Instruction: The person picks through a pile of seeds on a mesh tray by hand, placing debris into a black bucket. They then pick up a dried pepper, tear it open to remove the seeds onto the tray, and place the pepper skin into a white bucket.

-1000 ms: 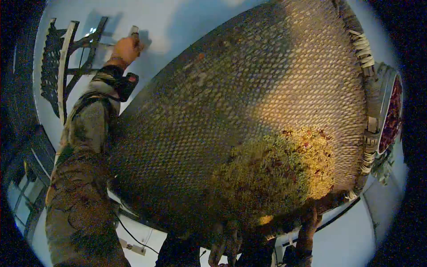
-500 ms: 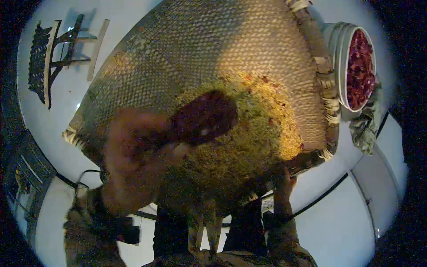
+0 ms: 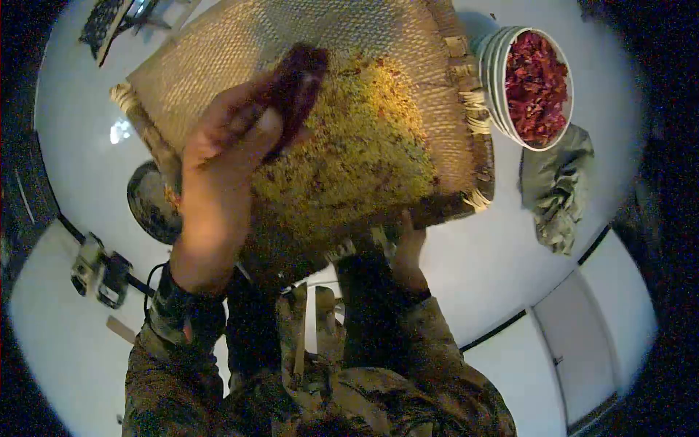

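A dark red, wrinkled pod that looks like a dried chilli (image 3: 297,95) is pinched in my left hand (image 3: 226,156), thumb laid along it. It hangs over a woven winnowing basket (image 3: 284,25) covered in its near half with yellow-green seeds (image 3: 342,153) and a few red flecks. At the basket's near edge, my right hand (image 3: 409,251) grips the rim, its thumb showing and the other fingers hidden underneath. The basket rests near my lap, above dark trousers.
To the right stands a white bucket (image 3: 494,87) full of red dried pieces (image 3: 536,87), beside a crumpled grey-green cloth (image 3: 559,189). A round dark pan (image 3: 149,207) is partly behind the basket's left edge. A dark-framed stool (image 3: 109,25) lies at the upper left.
My left hand has raised the dark red pod and turned it from nearly level to steeply upright. The whole view has shifted, bringing the round pan into sight. My right hand stays on the rim.
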A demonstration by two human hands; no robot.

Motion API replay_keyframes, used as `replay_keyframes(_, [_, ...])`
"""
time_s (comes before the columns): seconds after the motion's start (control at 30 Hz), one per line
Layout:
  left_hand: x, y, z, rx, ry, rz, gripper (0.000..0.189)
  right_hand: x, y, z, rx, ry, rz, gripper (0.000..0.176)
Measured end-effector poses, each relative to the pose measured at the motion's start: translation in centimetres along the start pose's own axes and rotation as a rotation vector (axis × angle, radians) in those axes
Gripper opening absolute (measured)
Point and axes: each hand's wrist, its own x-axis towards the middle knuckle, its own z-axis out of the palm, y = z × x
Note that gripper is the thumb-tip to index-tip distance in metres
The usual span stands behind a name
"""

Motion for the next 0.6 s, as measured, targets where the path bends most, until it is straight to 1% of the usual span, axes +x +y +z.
replay_keyframes(0.03, [-2.1,0.1,-0.8,-0.026,0.038,-0.015,0.026,-0.9,0.8,-1.4,-0.258,-0.139,-0.222,0.044])
replay_keyframes(0.1, [-5.7,0.2,-1.7,-0.071,0.094,-0.001,0.027,-1.0,4.5,-4.0,-0.126,-0.294,-0.057,0.047])
replay_keyframes(0.13, [-7.4,0.2,-2.1,-0.089,0.109,0.019,0.027,0.1,5.0,-4.8,0.257,-0.292,0.346,0.049])
replay_keyframes(0.17, [-8.9,0.2,-2.1,-0.106,0.123,0.031,0.027,-0.3,5.4,-5.9,0.255,-0.275,0.537,0.050])
replay_keyframes(0.2, [-10.3,0.2,-1.8,-0.066,0.233,-0.005,0.025,-0.2,2.2,-6.3,0.257,-0.248,0.729,0.051])
replay_keyframes(0.23, [-11.4,-0.1,-1.9,-0.095,0.265,-0.001,0.025,-1.1,2.3,-8.8,0.433,-0.289,0.664,0.057])
replay_keyframes(0.27, [-12.2,-0.7,-2.3,-0.123,0.294,0.002,0.024,-1.6,2.1,-11.8,0.470,-0.387,0.634,0.054])
replay_keyframes(0.3, [-12.9,-1.4,-2.6,-0.151,0.321,0.005,0.024,-2.7,0.2,-13.2,0.186,-0.350,0.530,0.047])
replay_keyframes(0.33, [-13.1,-1.6,-2.8,-0.151,0.301,0.010,0.019,-2.5,1.6,-15.8,0.300,-0.364,0.553,0.043])
replay_keyframes(0.37, [-13.1,-1.8,-2.9,-0.182,0.278,0.021,0.017,-2.5,-0.1,-17.2,0.177,-0.284,0.579,0.037])
replay_keyframes(0.4, [-13.0,-2.2,-3.0,-0.214,0.258,0.037,0.016,-2.3,-1.9,-18.1,-0.044,-0.218,0.550,0.031])
replay_keyframes(0.43, [-13.0,-2.7,-3.2,-0.246,0.242,0.054,0.014,-2.3,-4.3,-19.0,-0.202,-0.249,0.420,0.029])
replay_keyframes(0.47, [-13.2,-3.4,-3.8,-0.211,0.211,0.066,0.011,-2.1,-5.7,-19.9,-0.286,-0.263,0.311,0.028])
replay_keyframes(0.5, [-13.2,-4.3,-4.5,-0.208,0.206,0.073,0.010,-1.6,-7.5,-19.8,-0.556,-0.273,0.118,0.027])
replay_keyframes(0.53, [-13.4,-5.2,-5.4,-0.205,0.207,0.079,0.010,-0.9,-8.7,-19.5,-0.755,-0.281,-0.101,0.026])
replay_keyframes(0.57, [-13.8,-5.9,-6.2,-0.201,0.216,0.078,0.009,-0.8,-13.1,-17.3,-0.876,-0.302,-0.048,0.026])
replay_keyframes(0.6, [-14.5,-6.4,-6.8,-0.215,0.230,0.096,0.009,-0.1,-15.1,-16.5,-0.935,-0.366,-0.100,0.027])
